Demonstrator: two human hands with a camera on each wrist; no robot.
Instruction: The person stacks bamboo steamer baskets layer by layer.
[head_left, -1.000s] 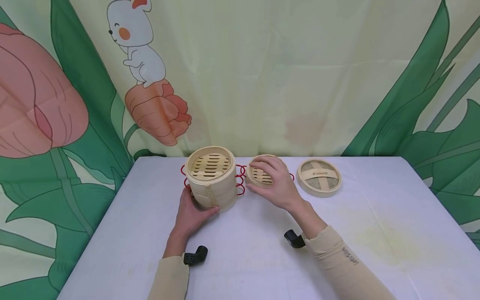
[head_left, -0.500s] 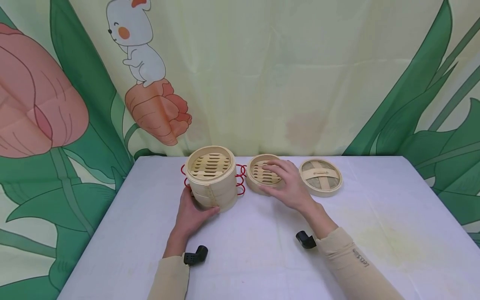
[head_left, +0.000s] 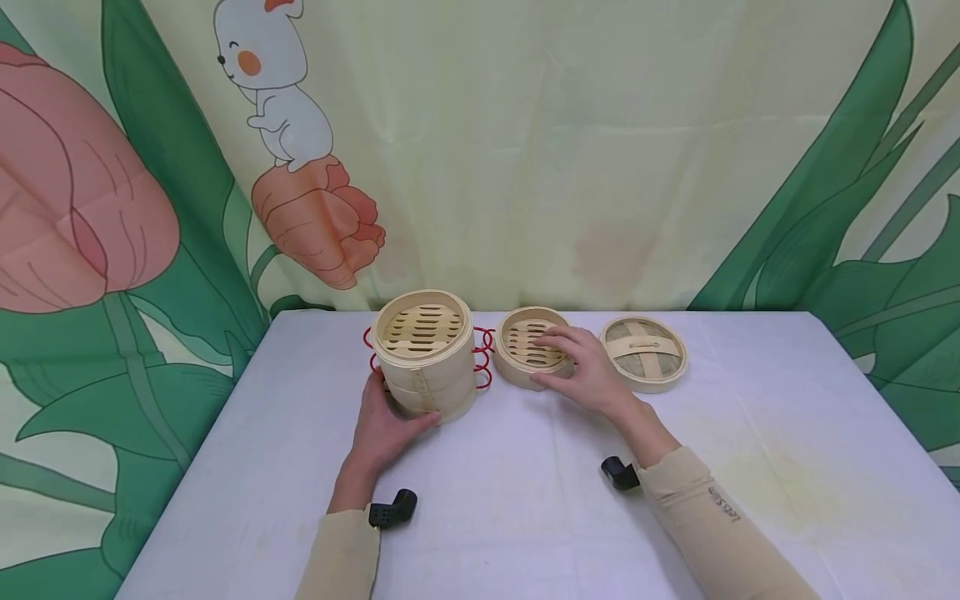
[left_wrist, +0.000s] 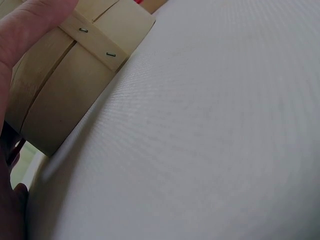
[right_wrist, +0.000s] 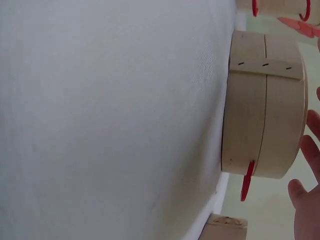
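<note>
A stack of bamboo steamer baskets (head_left: 431, 387) with red loop handles stands upright on the table in the head view. My left hand (head_left: 381, 427) holds the stack low on its near left side, the thumb lying across the front; the left wrist view shows the thumb (left_wrist: 27, 30) against the stapled wooden wall. Right of the stack sits a single steamer basket (head_left: 517, 368) with a slatted floor. Over its right edge hovers my right hand (head_left: 592, 375), fingers loosely bent and thumb apart, gripping nothing. Whether a fingertip touches the rim, I cannot tell.
A bamboo steamer lid (head_left: 647, 368) with a crossed strap lies to the right of the single basket. White cloth covers the table (head_left: 495, 517), and a printed curtain (head_left: 510, 167) hangs behind its far edge.
My right hand has drawn back to the right and slightly nearer, uncovering most of the single basket. The left hand and the stack stay in place.
</note>
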